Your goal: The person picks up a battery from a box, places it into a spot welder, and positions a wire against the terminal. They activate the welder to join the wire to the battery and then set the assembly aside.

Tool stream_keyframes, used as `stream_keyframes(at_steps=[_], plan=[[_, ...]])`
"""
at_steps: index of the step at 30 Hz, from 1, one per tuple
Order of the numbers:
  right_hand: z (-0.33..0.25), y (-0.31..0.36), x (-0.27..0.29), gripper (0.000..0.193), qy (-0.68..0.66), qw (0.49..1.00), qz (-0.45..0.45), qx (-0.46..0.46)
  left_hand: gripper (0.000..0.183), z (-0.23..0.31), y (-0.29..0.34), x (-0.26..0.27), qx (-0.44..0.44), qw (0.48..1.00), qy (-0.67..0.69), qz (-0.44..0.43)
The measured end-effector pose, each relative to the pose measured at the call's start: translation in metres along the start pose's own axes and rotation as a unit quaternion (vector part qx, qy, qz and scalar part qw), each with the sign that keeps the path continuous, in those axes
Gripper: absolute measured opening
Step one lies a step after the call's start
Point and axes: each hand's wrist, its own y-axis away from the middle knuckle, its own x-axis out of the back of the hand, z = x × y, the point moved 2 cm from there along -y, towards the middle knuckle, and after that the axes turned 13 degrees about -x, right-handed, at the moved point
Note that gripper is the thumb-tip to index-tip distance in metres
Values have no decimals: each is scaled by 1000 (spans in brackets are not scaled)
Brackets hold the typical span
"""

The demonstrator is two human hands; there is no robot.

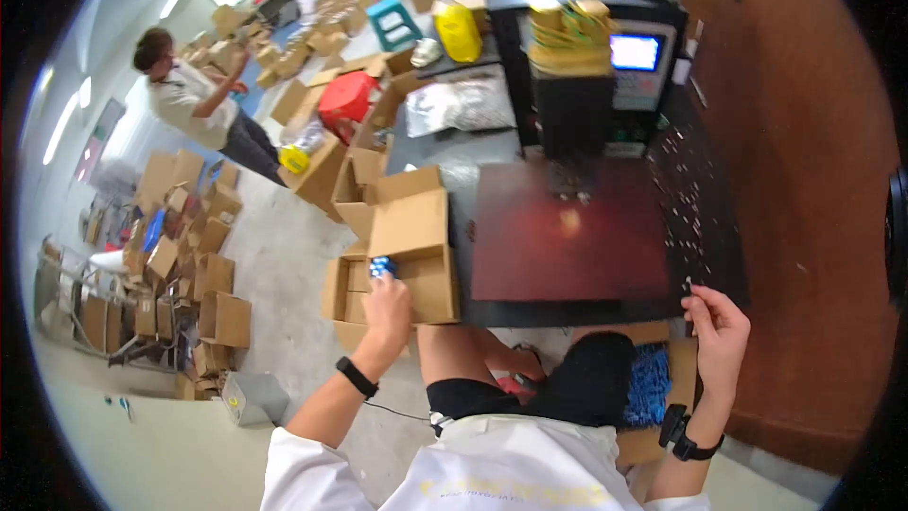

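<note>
Closest to you, beside your right thigh, a cardboard carton holds a heap of blue pieces. Your left hand is closed at the fingertips on a shiny blue piece, which sits straight ahead of the fingers, above the near part of the open cardboard box; blur hides its long axis, and you can't tell from here whether it touches the box floor. That is the relation to mind: piece beyond the fingertips, box walls around and below it, your left hand the near one by far. Your right hand is well apart, at the right front corner of the black table, thumb and forefinger brought together on what looks like a small pale piece. Between your hands lies the reddish-brown mat, with small loose bits scattered to its right. Past the mat's middle stands the black machine with its lit screen; left of it rests a silvery bag. Farther off to the left, a co-worker stands near piled cartons.
</note>
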Motion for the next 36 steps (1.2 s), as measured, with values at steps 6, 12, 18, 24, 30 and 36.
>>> stream_keyframes(at_steps=[6,12,18,24,30,36], plan=[[-11,-14,-33,12,55,998,-30,29,21,27,-19,-18,-25,997,-58,-40],[-7,-26,-58,16,93,990,-41,102,19,36,-10,12,-55,981,-132,-130],[-7,-36,-74,13,84,982,-61,157,22,41,-15,13,-141,959,-186,-162],[1,-50,-86,7,60,981,-73,170,21,3,-27,51,-104,988,-16,-112],[-2,-52,-83,9,83,986,-56,135,20,-1,-47,135,-229,891,383,86],[-7,-51,-82,8,28,995,-53,84,20,83,-78,150,-239,731,609,193]])
